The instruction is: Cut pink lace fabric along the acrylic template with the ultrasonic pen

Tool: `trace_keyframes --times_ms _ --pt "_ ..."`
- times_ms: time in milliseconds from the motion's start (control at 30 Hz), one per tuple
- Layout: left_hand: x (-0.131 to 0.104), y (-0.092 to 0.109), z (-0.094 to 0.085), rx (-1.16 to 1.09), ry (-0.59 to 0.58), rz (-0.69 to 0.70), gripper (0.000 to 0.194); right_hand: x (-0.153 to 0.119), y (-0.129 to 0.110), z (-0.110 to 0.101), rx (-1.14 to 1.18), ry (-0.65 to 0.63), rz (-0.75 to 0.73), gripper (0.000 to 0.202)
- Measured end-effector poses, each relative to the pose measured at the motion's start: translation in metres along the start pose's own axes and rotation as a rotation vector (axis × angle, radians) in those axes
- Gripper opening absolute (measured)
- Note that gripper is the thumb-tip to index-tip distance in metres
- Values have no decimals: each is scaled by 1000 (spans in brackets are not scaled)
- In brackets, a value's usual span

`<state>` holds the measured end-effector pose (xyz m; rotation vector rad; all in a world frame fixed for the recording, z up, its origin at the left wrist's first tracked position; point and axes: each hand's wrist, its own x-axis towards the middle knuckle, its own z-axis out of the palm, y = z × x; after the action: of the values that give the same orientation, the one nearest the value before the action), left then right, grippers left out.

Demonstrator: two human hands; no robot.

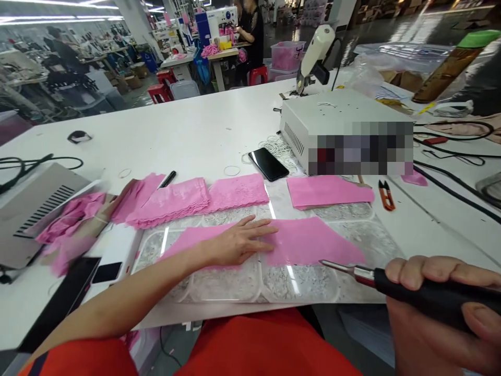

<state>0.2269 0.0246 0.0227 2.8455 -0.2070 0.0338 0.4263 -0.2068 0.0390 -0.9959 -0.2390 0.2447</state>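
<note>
My left hand (241, 243) lies flat with its fingers spread on a pink fabric piece (313, 240). The piece stretches out on both sides of the hand over a clear-topped, patterned mat (227, 286). In my right hand (434, 303) is a black-handled tool with a slim metal tip (422, 297). Its tip points left, close to the fabric's lower right edge; I cannot tell whether they touch. Behind the left hand are stacked pink lace-edged pieces (172, 201) and another pink stack (238, 193). A folded pink piece (329, 192) lies farther right.
A black phone (269, 164) rests beside a grey metal box (340, 112). Orange thread snips (386, 196) lie to the right, near black cables (457, 188). At the left are a vented grey box (39, 209) and crumpled pink cloth (76, 214). A person (252, 36) sits at a distant sewing machine.
</note>
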Motion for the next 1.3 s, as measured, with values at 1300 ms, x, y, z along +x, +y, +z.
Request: trace_keyframes --times_ms 1300 --pt "-12 -8 8 143 59 201 68 27 -3 -29 -131 15 -483 17"
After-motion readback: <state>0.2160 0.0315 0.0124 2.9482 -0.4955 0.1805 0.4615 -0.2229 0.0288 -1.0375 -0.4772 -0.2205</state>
